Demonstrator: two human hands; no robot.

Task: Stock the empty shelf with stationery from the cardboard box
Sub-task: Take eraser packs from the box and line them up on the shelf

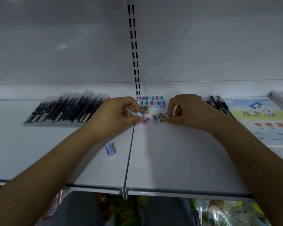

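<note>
Left hand point(119, 115) pinching a small blue sharpener point(139, 114) in its grip, right hand point(185, 110) pinching 3 blocky plastic sharpeners point(160, 117), both resting on the smooth white shelf point(170, 160), lone lilac sharpener point(110, 149) lying nearer than the left grip.

Red Chinese characters, too blurred to read surely, stand on the notebook cover point(261, 118) at right; no other text is legible.

shelf point(170, 160): smooth painted metal | sharpeners point(152, 101): matt pastel plastic

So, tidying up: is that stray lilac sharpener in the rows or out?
Out: the lilac sharpener lies alone, nearer the shelf's front edge.
</note>
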